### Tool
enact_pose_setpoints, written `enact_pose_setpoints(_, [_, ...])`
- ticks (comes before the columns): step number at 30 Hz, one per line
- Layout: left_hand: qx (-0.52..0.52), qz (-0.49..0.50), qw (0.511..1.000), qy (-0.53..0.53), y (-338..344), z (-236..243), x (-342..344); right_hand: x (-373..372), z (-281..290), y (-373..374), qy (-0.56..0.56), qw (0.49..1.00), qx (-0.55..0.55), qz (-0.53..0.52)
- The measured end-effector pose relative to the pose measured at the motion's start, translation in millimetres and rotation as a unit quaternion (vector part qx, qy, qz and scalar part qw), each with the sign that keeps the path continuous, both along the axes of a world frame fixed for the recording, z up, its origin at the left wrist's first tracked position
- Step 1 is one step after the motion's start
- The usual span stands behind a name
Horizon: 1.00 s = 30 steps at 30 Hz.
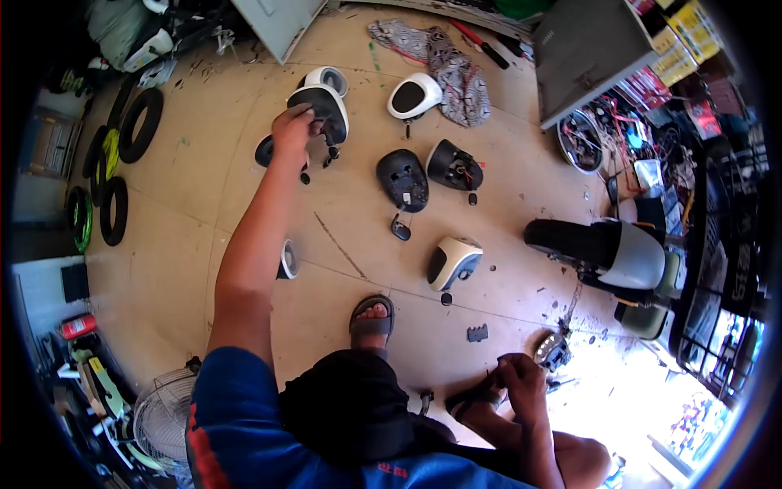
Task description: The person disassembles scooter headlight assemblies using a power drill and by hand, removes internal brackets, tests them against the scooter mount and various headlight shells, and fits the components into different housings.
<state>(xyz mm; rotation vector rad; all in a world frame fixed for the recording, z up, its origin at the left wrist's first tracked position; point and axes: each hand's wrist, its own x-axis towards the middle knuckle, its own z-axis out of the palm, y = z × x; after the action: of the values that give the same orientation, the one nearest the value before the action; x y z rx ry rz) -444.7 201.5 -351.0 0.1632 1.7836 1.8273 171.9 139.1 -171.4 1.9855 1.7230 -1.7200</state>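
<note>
My left hand (295,126) is stretched forward with its fingers closed on a black shell part (331,112), beside a white-rimmed part (324,79) and another dark piece (265,151). My right hand (521,375) is low at the right by my sandalled foot, fingers pinched; what they hold, if anything, I cannot make out. On the floor (244,204) lie a white shell with a black face (414,96), two black shells (402,181) (454,169), a small black piece (400,228), a cream-and-black shell (453,262) and a part half hidden by my forearm (287,259).
Several tyres (140,126) lie at the left, above a fan (163,420). A patterned cloth (456,90), long red-handled tool (481,45) and grey cabinet (582,61) are at the back. A wheel (570,244), small metal part (552,350) and cluttered parts (648,175) fill the right.
</note>
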Motion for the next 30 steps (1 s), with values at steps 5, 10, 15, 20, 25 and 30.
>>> enact_pose_setpoints(5, [0.235, -0.091, 0.961, -0.111, -85, 103, 63, -19, 34, -4, 0.065, 0.997, 0.001, -0.039])
enact_pose_setpoints(10, [0.399, -0.205, 0.874, -0.186, -112, 209, 161, -38, 73, -8, 0.270, 0.960, 0.044, -0.056])
enact_pose_setpoints(15, [0.456, -0.304, 0.803, -0.233, -126, 293, 237, -62, 140, -28, 0.474, 0.875, 0.012, -0.096])
enact_pose_setpoints(20, [0.415, -0.285, 0.831, -0.237, -135, 340, 284, -43, 169, -51, 0.543, 0.835, 0.086, -0.032])
enact_pose_setpoints(25, [0.475, -0.432, 0.727, -0.245, -144, 375, 316, -23, 176, -70, 0.540, 0.831, 0.136, 0.010])
enact_pose_setpoints(30, [0.506, -0.454, 0.666, -0.306, -146, 387, 329, -9, 187, -77, 0.533, 0.832, 0.148, 0.031])
